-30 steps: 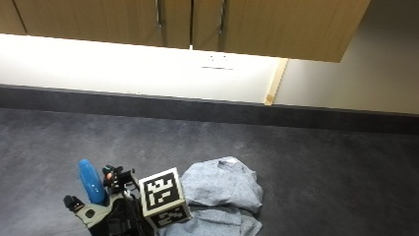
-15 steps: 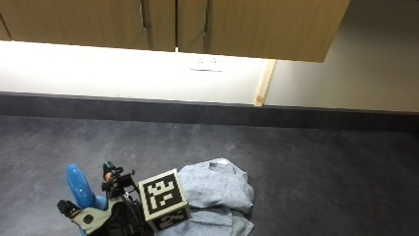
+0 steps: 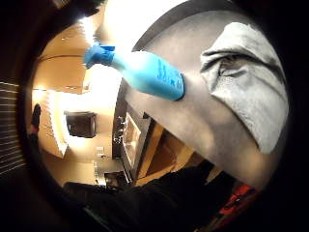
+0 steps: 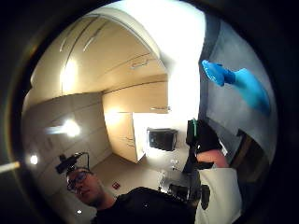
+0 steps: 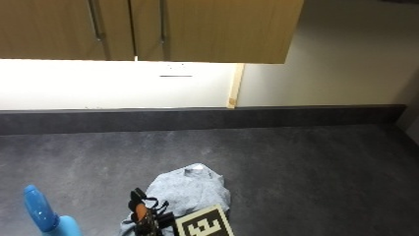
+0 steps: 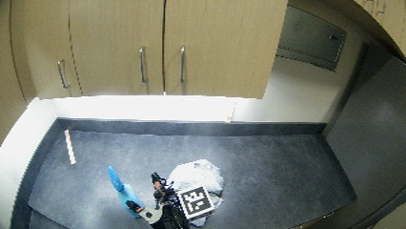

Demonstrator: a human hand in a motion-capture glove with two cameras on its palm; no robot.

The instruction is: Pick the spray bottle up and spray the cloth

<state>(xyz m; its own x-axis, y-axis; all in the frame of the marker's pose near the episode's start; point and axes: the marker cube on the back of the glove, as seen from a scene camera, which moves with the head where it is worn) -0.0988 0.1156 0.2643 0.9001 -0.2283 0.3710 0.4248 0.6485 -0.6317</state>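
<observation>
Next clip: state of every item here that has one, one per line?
spray bottle: upright on the counter, not held
cloth: crumpled, lying beside the bottle
right hand: between bottle and cloth, fingers not visible
cabinet doors: closed

Spray bottle (image 5: 47,219) beside cloth (image 5: 187,194) — narrow gap

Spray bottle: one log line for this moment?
spray bottle: upright on counter, not held | cloth: crumpled beside it | hand: between them, grip unclear
</observation>
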